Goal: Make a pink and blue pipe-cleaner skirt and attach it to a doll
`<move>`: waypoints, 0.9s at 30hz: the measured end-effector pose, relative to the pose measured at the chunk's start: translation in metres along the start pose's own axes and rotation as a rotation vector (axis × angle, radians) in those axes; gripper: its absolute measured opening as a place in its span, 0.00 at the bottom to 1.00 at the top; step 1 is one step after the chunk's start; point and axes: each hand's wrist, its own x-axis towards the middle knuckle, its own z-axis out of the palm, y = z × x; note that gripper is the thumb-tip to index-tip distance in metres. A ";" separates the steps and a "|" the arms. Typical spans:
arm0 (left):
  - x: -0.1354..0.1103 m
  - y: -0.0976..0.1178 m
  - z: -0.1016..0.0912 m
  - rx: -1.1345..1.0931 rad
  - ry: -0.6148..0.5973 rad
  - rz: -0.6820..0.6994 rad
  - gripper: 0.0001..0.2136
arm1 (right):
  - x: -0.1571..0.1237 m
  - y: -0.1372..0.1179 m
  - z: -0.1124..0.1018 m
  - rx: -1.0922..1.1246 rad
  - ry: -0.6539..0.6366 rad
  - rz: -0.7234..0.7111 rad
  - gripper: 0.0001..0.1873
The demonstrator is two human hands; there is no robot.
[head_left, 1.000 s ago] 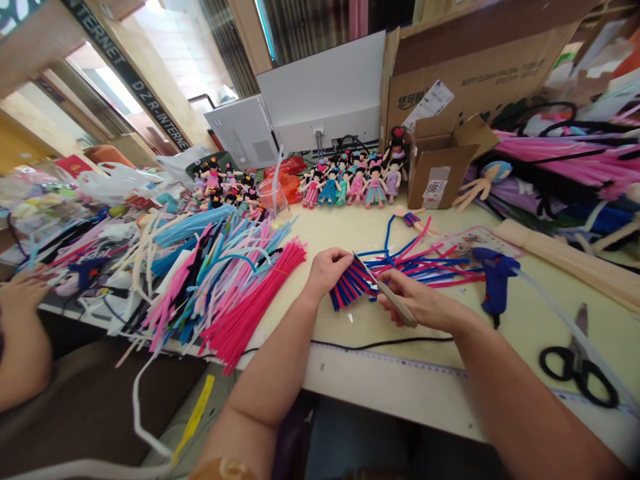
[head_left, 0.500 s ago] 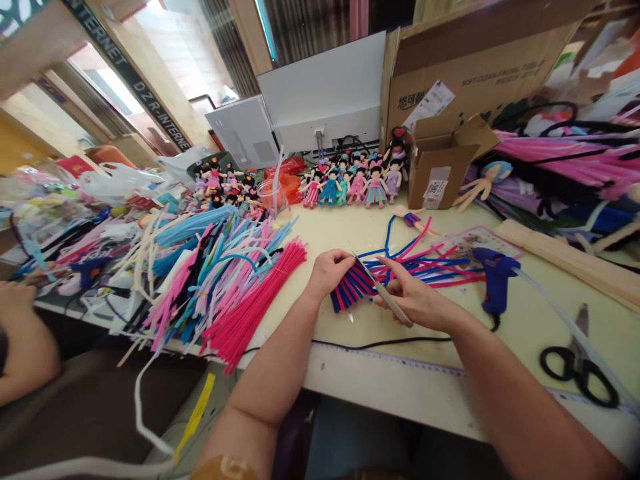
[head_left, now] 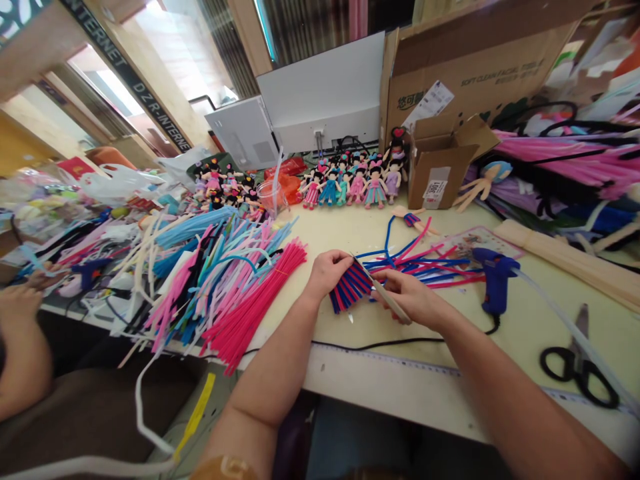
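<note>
My left hand (head_left: 333,268) is closed in a pinch on the upper corner of a fan-shaped piece of blue and pink-red striped pipe cleaners (head_left: 347,288). Gripped in my right hand (head_left: 407,293) is a long, slim grey tool (head_left: 391,303); its narrow front lies along the top right edge of the striped piece, and its exact kind is not clear. Behind my right hand, loose blue and pink pipe cleaners (head_left: 425,267) spread over the table. A small doll (head_left: 410,217) with a striped top lies just beyond them.
A blue glue gun (head_left: 495,283) and black-handled scissors (head_left: 580,370) lie to the right. Bundled pipe cleaners (head_left: 255,303) cover the left side. Finished dolls (head_left: 350,183) stand at the back beside a cardboard box (head_left: 440,167). A co-worker's arm (head_left: 23,347) is at far left.
My right hand has shifted slightly left, and its extended index finger has curled in toward the tool. My left hand stays in place. The co-worker's hand at far left has moved a little.
</note>
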 end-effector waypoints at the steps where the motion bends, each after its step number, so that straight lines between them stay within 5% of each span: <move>1: 0.000 -0.001 0.000 0.001 -0.002 -0.004 0.11 | -0.001 -0.001 0.000 0.006 0.007 0.006 0.26; 11: 0.002 -0.004 0.006 -0.032 -0.061 -0.057 0.11 | -0.004 -0.010 0.004 0.084 0.027 0.148 0.22; 15: 0.002 0.001 -0.007 -0.010 -0.117 -0.090 0.13 | -0.004 -0.008 -0.001 0.139 -0.007 0.106 0.24; 18: 0.000 0.004 -0.025 0.119 -0.224 -0.108 0.14 | -0.006 -0.009 -0.007 0.244 -0.083 0.038 0.27; 21: 0.000 0.010 -0.032 0.419 -0.224 -0.015 0.13 | -0.008 -0.011 -0.012 0.394 0.005 -0.086 0.29; 24: 0.011 0.025 -0.016 0.611 -0.191 0.154 0.12 | -0.008 -0.012 -0.016 0.530 0.209 -0.240 0.29; 27: 0.035 0.040 0.021 0.702 -0.290 0.192 0.12 | -0.008 -0.011 -0.022 0.578 0.347 -0.305 0.27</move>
